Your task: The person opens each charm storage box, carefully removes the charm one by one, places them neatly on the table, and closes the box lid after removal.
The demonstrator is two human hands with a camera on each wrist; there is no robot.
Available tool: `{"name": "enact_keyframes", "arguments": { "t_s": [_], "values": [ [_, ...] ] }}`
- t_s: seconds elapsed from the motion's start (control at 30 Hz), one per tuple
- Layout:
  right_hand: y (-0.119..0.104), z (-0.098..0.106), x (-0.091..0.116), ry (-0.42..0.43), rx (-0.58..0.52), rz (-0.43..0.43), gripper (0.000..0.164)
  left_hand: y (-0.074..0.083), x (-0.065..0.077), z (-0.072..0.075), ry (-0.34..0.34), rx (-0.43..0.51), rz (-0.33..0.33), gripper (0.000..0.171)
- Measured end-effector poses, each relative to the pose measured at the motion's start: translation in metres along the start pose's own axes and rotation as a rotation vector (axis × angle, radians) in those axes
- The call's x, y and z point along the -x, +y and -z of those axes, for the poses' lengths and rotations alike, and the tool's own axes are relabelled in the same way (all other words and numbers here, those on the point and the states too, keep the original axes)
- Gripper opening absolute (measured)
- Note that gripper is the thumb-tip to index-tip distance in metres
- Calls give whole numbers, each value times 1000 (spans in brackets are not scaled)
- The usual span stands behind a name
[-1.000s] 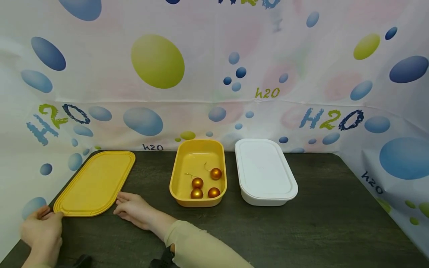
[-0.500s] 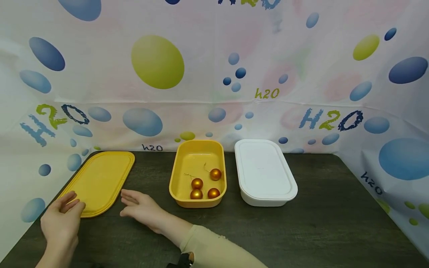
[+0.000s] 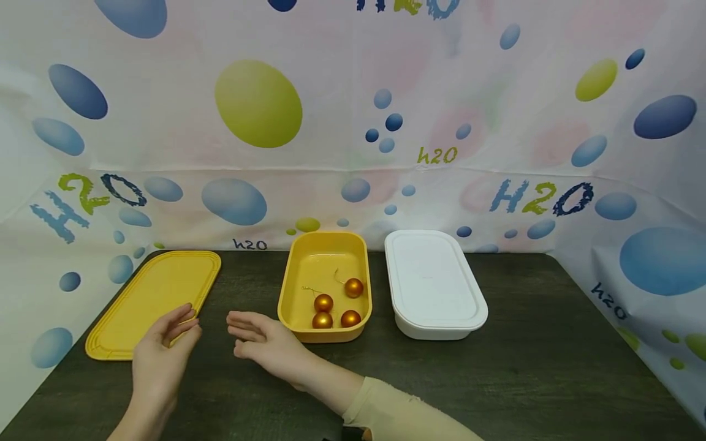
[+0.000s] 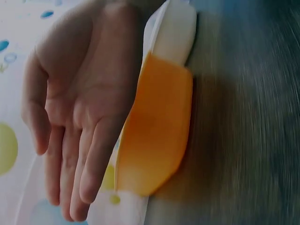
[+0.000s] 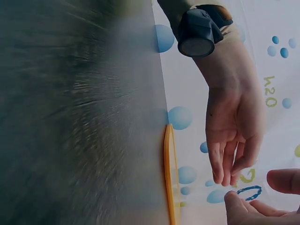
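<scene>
My left hand (image 3: 165,352) overlaps the near right edge of the yellow lid (image 3: 157,300) in the head view, fingers loosely bent and holding nothing. The lid lies flat on the dark table at the left. My right hand (image 3: 276,349) is just left of the near corner of the yellow container (image 3: 295,275), its fingers extended and apart from my left hand. Several shiny orange baubles (image 3: 353,288) lie inside this container. In the right wrist view my left hand (image 5: 236,122), with a black camera at its wrist, hangs beyond the lid's thin edge (image 5: 169,173).
A white container with its white lid (image 3: 436,282) on stands right of the yellow one. The dark tabletop (image 3: 529,367) stretches to the right. A white sheet (image 3: 342,92) with blue and green spots encloses the back and sides.
My left hand has let go of the lid's near left corner and moved right. My right hand has moved right, away from the lid toward the yellow container. The lid stays in place.
</scene>
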State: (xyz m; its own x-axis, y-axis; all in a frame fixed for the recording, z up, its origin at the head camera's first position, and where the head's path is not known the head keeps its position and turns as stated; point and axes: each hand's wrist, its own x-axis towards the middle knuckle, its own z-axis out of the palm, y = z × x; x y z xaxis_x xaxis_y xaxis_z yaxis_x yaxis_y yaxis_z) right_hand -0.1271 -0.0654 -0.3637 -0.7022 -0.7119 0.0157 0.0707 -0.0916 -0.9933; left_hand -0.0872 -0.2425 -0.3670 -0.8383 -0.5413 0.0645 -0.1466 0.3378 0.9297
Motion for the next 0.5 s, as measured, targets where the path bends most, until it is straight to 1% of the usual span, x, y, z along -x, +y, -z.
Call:
{"name": "enact_keyframes", "arguments": {
  "t_s": [0.1, 0.17, 0.3, 0.4, 0.5],
  "values": [
    [-3, 7, 10, -1, 28, 18, 46, 11, 8, -9, -60, 56, -28, 44],
    [-5, 11, 16, 2, 38, 34, 46, 15, 12, -16, -108, 111, -40, 44],
    [-9, 21, 28, 13, 19, 62, 48, 21, 19, -31, -193, 220, -58, 43],
    [-12, 30, 34, 35, 5, 82, 48, 26, 25, -43, -234, 265, -76, 42],
    [-14, 38, 40, 60, 19, 100, 47, 32, 31, -52, -266, 279, -88, 43]
  ]
}}
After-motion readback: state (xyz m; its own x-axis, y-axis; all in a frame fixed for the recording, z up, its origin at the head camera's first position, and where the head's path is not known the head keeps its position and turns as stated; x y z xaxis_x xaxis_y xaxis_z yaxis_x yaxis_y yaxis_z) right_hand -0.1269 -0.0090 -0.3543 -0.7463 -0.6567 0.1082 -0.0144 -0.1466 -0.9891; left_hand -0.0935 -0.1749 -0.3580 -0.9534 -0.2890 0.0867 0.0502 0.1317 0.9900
